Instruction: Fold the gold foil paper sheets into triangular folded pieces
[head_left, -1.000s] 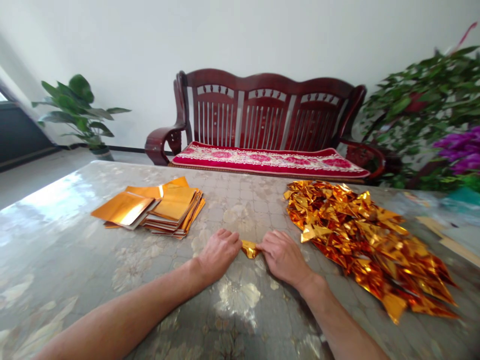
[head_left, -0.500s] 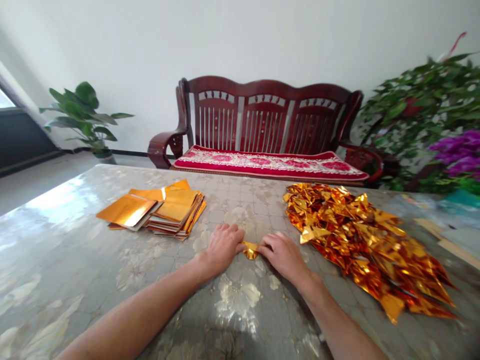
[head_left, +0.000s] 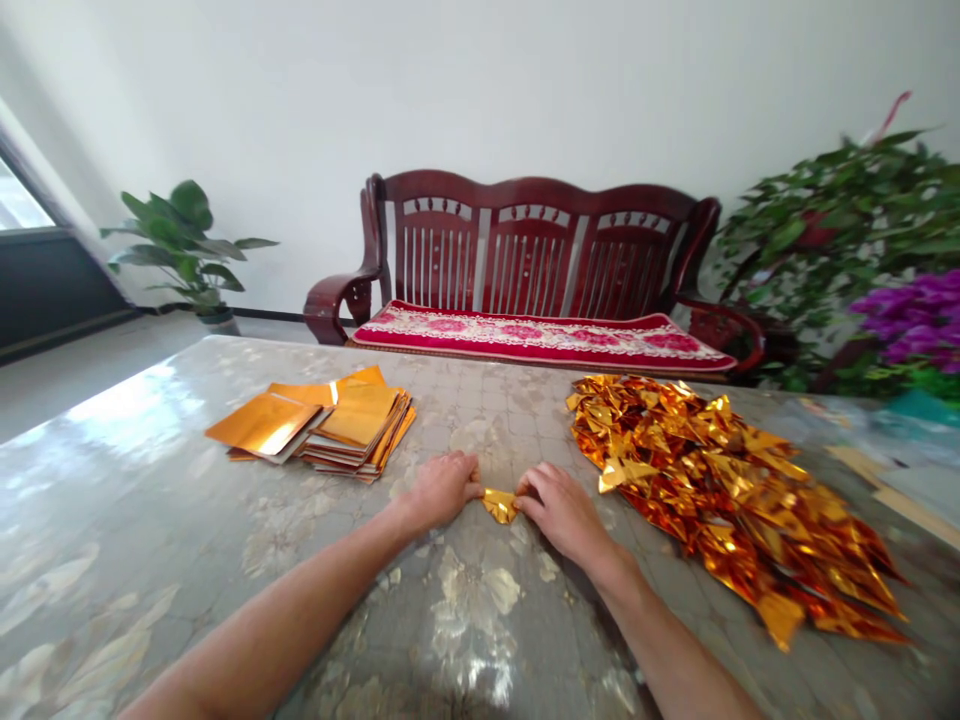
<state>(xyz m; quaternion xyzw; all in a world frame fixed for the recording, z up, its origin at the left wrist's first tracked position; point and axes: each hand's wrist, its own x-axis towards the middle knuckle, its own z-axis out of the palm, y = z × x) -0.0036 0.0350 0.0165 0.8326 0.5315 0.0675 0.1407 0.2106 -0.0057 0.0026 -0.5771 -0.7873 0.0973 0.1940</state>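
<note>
1. Nearest to me, the person's two bare forearms reach in over a shiny, flower-patterned worktop.
2. Just beyond, a small folded gold foil piece sits low at the worktop, between the hands. Its long axis runs left to right, with a short point of foil widening toward the person.
3. The left hand, knuckles up, has its grip at the piece's left tip, fingertips drawn together and seemingly pinching it; the foil lies to the right of that grip.
4. The right hand pinches the opposite tip between thumb and finger; the foil lies to its left. Neither hand is clearly nearer: each has one end.
5. To the right, closer to the right hand but apart from it, spreads a large heap of folded gold foil.
6. Farther to the left, past the left hand, lies a loose stack of flat gold sheets.
7. Behind the worktop stands a dark red wooden bench with a patterned red runner.
</note>
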